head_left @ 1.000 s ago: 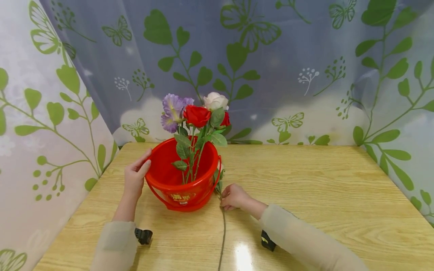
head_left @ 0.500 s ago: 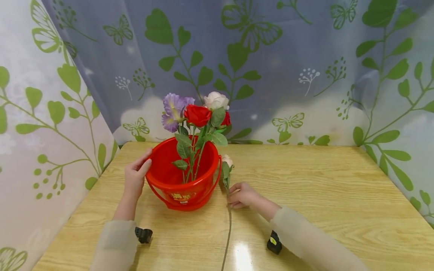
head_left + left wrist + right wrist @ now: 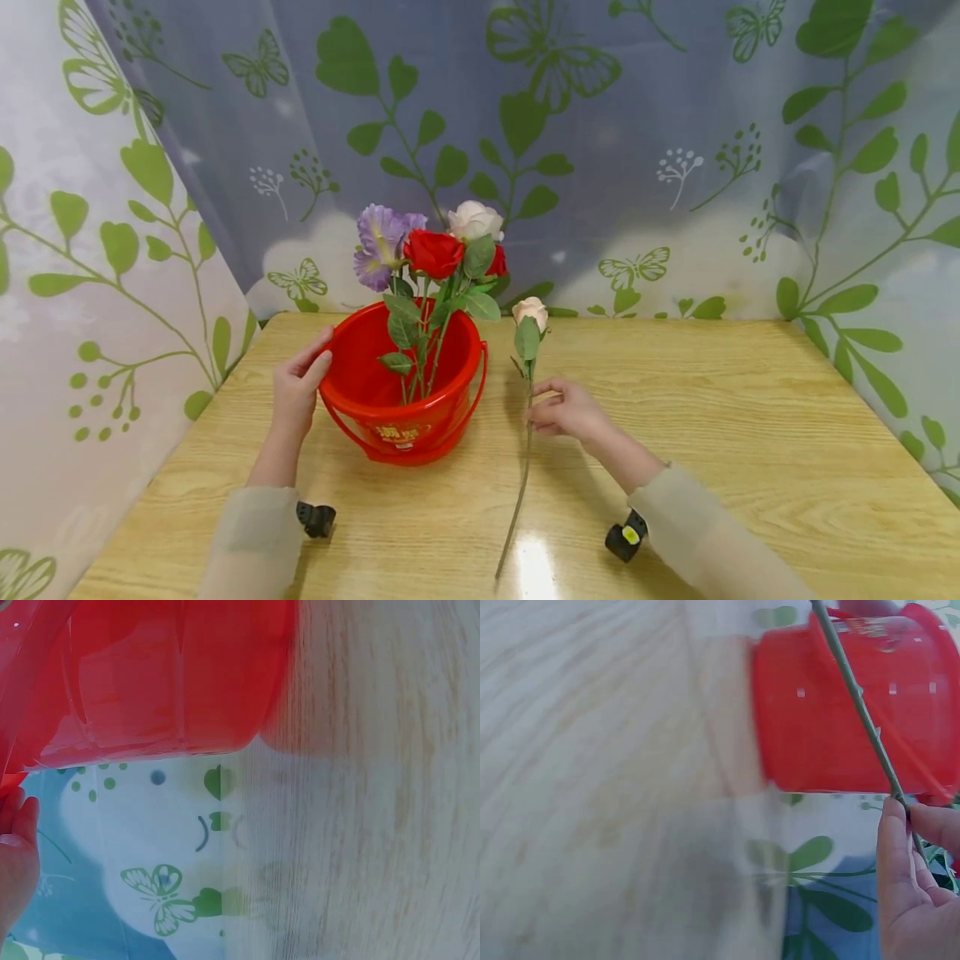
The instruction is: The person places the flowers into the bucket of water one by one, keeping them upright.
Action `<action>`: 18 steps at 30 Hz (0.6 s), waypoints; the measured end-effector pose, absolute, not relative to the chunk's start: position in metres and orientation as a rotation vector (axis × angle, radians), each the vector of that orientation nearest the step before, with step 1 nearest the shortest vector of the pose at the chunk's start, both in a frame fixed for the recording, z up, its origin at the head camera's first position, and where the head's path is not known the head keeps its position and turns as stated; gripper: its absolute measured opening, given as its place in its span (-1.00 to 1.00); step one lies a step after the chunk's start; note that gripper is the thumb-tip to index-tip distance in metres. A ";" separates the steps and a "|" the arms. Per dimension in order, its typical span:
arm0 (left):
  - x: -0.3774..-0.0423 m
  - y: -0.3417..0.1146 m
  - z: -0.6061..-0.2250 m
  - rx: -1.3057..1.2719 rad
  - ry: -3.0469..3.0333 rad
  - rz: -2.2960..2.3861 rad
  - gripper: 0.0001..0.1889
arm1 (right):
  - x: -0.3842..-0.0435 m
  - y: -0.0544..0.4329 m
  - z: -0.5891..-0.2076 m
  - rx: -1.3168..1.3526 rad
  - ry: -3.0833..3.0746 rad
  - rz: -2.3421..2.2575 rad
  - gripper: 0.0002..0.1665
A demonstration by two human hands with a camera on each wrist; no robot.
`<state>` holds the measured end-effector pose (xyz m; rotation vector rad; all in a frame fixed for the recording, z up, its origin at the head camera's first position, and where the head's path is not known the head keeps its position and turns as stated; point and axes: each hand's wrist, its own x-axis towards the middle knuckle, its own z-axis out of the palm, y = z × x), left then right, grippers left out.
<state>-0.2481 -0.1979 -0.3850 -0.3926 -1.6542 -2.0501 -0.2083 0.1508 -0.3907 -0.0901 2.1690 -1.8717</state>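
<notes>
A red bucket stands on the table, my left hand gripping its rim at the left. Inside it lean a purple iris, a red rose, a white rose and a second red rose. Right of the bucket, my right hand pinches the leafy stem of a pale pink rose between thumb and fingers. The bloom points away from me and the stem trails back toward me. The left wrist view catches only some fingers beside the red wall.
Wood-grain table surface extends to the right of the hands. A patterned curtain hangs behind the table's far edge. Each wrist carries a small black camera, one by the left sleeve and one by the right.
My right hand has moved right and lifted the pink rose away from the bucket's side, so its bloom now shows fully. My left hand and the bucket stay where they were.
</notes>
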 end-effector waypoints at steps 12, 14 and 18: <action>-0.247 -0.198 -0.382 -0.376 -1.664 -2.051 -0.68 | -0.199 0.156 -0.352 -0.194 2.141 -1.986 -0.50; -0.247 -0.198 -0.382 -0.377 -1.667 -2.050 -0.68 | -0.198 0.155 -0.345 -0.210 2.149 -1.999 -0.51; -0.247 -0.198 -0.383 -0.376 -1.669 -2.055 -0.68 | -0.199 0.152 -0.332 -0.224 2.163 -2.013 -0.51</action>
